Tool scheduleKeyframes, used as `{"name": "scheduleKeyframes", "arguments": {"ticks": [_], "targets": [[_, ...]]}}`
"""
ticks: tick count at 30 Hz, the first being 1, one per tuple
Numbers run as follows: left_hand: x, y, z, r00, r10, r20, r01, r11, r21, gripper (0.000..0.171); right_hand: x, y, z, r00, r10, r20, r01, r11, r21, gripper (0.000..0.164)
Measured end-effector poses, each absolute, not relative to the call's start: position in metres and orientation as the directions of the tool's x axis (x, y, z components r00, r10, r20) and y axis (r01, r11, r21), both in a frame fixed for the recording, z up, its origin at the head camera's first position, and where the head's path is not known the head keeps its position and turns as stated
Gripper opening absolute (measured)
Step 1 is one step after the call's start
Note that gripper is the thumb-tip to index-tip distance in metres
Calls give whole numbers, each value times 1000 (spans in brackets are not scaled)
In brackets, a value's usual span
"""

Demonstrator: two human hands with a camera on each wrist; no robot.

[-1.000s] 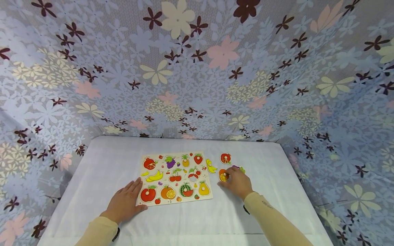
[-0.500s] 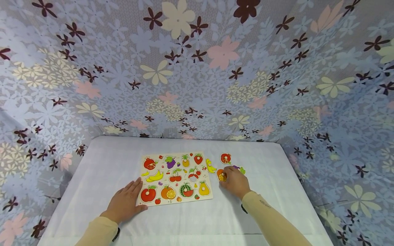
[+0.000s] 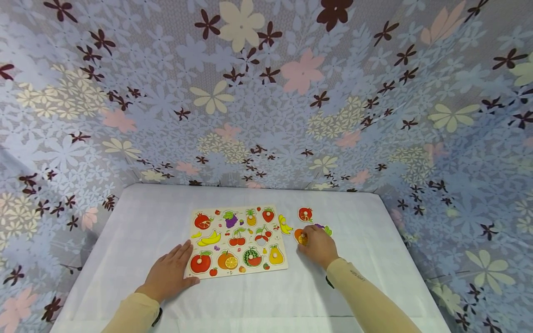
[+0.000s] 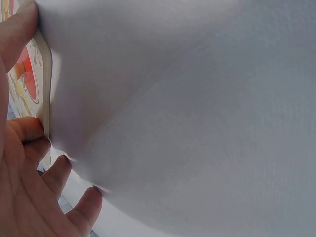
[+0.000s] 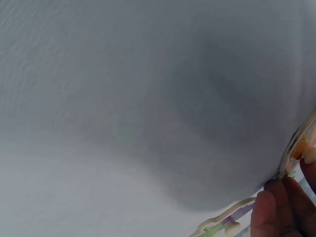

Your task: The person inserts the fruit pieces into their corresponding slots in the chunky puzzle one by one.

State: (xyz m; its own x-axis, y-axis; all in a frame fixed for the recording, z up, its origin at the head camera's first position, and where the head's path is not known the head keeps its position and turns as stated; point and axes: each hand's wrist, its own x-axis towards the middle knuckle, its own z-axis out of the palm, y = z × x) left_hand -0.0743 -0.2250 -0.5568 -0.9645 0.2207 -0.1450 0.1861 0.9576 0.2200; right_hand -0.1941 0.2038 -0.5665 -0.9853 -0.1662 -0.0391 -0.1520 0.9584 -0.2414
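Note:
A wooden fruit puzzle board (image 3: 226, 246) lies on the white-covered table, with several knobbed pieces in it. My left hand (image 3: 168, 273) rests at its left side with the fingers extended. In the left wrist view the thumb and fingertips touch the board's edge (image 4: 47, 84). Right of the board, my right hand (image 3: 319, 247) pinches the small knob of an orange puzzle piece (image 3: 300, 237), which lies on the cloth. The fingers cover its right part. Behind the hand a grape piece (image 3: 327, 230) is partly hidden; its edge also shows in the right wrist view.
A banana piece (image 3: 285, 224) lies close to the board's right edge. Farther back is a red pomegranate piece (image 3: 305, 214). Patterned floral fabric (image 3: 266, 115) hangs behind and on both sides of the table (image 3: 233, 300).
The orange piece has shifted slightly left and then a little back right, with the right hand moving along. The left hand and the board have stayed put.

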Motion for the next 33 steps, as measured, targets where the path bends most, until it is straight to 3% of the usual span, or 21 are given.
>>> {"name": "scheduleKeyframes", "arguments": {"ticks": [33], "targets": [[-76,-226,-562,-965,213,-151,180,962,206,101,-193,206,-559,-974,-209,-90,-176,943,-281,51]]}}
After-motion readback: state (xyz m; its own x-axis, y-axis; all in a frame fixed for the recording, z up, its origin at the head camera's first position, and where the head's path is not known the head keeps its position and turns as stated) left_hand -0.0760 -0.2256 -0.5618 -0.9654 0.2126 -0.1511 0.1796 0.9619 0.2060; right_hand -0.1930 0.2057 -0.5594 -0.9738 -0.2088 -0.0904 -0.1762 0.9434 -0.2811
